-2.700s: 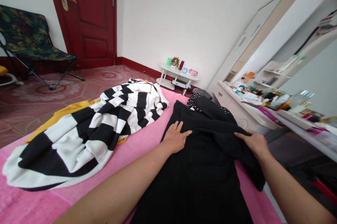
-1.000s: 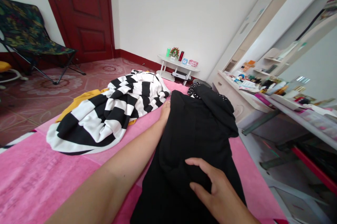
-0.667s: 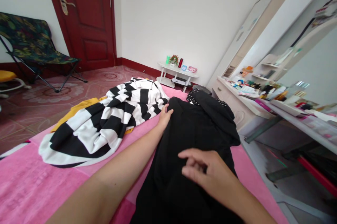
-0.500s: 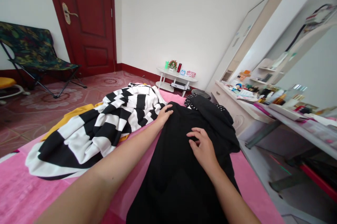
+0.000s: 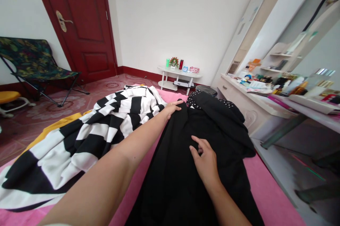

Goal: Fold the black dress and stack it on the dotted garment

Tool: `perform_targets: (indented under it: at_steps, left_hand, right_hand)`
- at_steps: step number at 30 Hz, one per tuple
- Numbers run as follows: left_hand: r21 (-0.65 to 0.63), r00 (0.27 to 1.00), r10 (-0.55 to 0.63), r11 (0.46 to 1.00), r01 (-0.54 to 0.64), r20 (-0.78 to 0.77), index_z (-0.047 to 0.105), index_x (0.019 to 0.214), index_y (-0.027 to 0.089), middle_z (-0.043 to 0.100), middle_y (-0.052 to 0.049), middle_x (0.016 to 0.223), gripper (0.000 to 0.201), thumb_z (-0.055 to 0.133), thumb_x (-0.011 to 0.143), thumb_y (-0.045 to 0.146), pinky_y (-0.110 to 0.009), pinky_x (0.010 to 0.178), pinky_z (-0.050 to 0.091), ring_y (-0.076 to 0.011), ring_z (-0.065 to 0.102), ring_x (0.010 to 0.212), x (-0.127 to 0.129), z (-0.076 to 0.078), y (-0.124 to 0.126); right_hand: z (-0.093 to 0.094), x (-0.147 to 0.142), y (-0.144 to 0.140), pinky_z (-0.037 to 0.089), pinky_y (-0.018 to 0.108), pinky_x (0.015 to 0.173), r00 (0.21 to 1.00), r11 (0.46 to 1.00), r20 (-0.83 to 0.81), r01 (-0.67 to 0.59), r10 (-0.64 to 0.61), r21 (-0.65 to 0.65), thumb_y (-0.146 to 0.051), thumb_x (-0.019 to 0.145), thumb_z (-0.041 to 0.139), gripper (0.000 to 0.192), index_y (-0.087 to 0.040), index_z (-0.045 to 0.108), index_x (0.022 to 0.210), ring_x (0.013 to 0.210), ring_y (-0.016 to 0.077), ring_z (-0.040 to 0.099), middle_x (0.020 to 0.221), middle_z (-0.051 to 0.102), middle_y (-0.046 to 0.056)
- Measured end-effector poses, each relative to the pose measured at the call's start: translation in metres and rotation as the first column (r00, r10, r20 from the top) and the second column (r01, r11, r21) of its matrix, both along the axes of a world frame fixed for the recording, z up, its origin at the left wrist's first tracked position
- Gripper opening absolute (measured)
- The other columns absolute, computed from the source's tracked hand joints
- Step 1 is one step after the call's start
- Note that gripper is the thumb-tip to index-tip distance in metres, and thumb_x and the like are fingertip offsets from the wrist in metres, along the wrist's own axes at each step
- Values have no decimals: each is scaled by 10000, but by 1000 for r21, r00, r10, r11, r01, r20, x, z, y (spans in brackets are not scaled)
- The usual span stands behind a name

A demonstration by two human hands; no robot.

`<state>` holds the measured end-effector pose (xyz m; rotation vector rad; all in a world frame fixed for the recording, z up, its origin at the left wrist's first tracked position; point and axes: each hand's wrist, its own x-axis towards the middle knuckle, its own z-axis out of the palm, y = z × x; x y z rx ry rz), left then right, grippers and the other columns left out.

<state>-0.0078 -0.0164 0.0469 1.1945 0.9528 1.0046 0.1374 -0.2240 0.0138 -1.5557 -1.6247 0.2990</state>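
A black garment [image 5: 174, 173] lies spread lengthwise in front of me. My left hand [image 5: 173, 109] is at its far left edge, fingers closed on the fabric, which rises there in a fold. Over the middle of the garment is my right hand [image 5: 205, 157], its thumb and fingers apart with nothing between them; whether it touches the cloth I cannot tell. At the far right, part of the garment is bunched next to black cloth with white dots [image 5: 195, 99].
A black-and-white checked cloth [image 5: 106, 126] lies rumpled on the left, with yellow fabric [image 5: 57, 125] under it. Beneath everything is a pink bedspread [image 5: 268, 183]. A cluttered dressing table [image 5: 265, 103] stands close on the right, and a small white table [image 5: 180, 72] by the wall.
My left hand has shifted slightly right, drawing the garment's left edge into a raised fold. My right hand stays over the middle, a little lower. The camera view has moved a little.
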Motion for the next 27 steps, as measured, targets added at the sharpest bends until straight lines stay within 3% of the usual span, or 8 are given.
perform_targets:
  at_steps: [2,6,9,13,17,19,23,27]
  left_hand:
    - [18,999,34,999,-34,-39,525,1314,199,721,-61,898,618,544,729,1,-329,748,564,-175,679,738,1,-10,6]
    - [121,979,93,990,-71,-181,536,1303,167,710,-82,948,604,577,719,16,-362,780,554,-206,675,800,3,-27,15]
    - [279,935,131,960,-36,-329,612,1218,185,668,-78,1098,570,583,684,-10,-372,922,485,-238,624,999,8,-30,17]
    - [489,838,184,865,110,-514,645,1161,234,542,-50,1275,585,584,654,-50,-336,1085,308,-243,450,1228,11,-22,12]
    - [592,712,292,778,211,-638,641,1138,203,393,-88,1381,430,547,763,14,-458,1132,113,-310,229,1346,12,-7,1]
    - [604,656,315,749,271,-685,644,1111,152,389,-128,1378,342,469,837,49,-470,1128,67,-320,190,1358,14,-2,-6]
    - [513,544,244,746,424,-803,668,1026,79,551,-195,1194,315,405,856,44,-427,1075,229,-319,426,1228,18,0,-31]
    - [397,461,140,750,528,-876,561,1230,56,512,-200,1303,386,499,862,158,-357,1044,323,-305,459,1238,1,-4,-77]
  right_hand:
    - [2,-1,-1,456,259,645,992,995,-94,88,-84,39,-266,817,503,321,-199,636,1102,669,119,516,928,588,33]
    - [3,-1,-1,417,246,590,959,973,-189,224,-209,62,-221,759,498,283,-193,675,979,605,115,472,819,584,17]
    - [2,1,0,391,249,565,967,971,-96,236,-238,-34,-203,702,486,289,-209,685,911,570,121,457,738,566,2]
    - [6,0,0,325,243,530,959,936,118,279,-258,-213,-250,712,480,237,-253,650,877,570,141,488,656,543,-16]
    - [15,-4,-2,262,237,526,926,898,275,335,-258,-284,-269,737,460,177,-264,600,846,572,149,502,636,549,-21]
    - [17,-5,-1,247,238,531,913,886,321,352,-253,-303,-279,748,457,163,-273,587,846,571,152,500,633,551,-23]
    - [19,-6,-1,232,242,537,893,870,368,380,-258,-313,-300,755,470,160,-285,587,863,574,152,487,651,561,-22]
    - [20,-7,-1,236,245,541,894,867,362,384,-263,-317,-305,756,486,169,-283,608,872,596,151,489,649,562,-22]
